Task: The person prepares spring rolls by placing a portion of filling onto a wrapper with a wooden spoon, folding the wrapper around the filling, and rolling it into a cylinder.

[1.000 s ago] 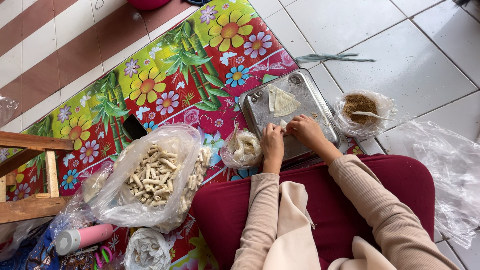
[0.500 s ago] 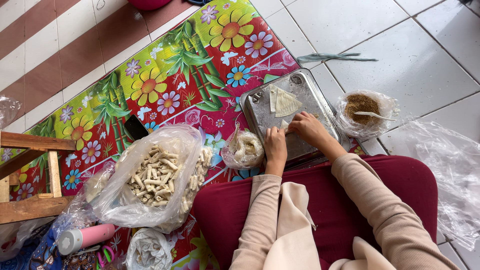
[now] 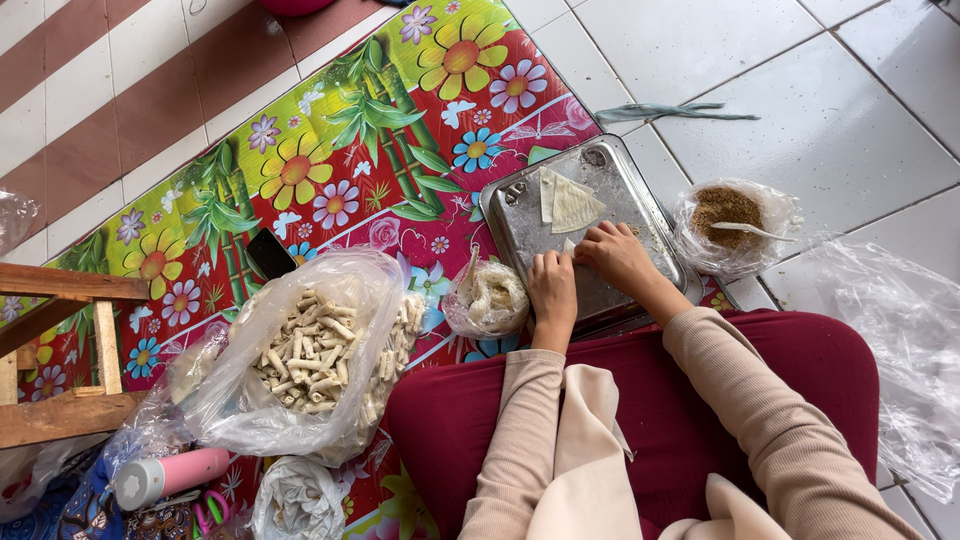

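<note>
Metal tray (image 3: 520, 225) carries two flat wrappers (image 3: 570, 203); left hand (image 3: 552, 290) and right hand (image 3: 618, 255) pinch a small wrapper (image 3: 569, 246) there. Bagged finished rolls (image 3: 310, 350) suggest much already done.

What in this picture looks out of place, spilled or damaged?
Nothing looks spilled or damaged. Both hands, left hand and right hand, work on the metal tray, beside the wrapper sheets. One oddity: a small dark flat object lies half under the bag of rolls.
</note>
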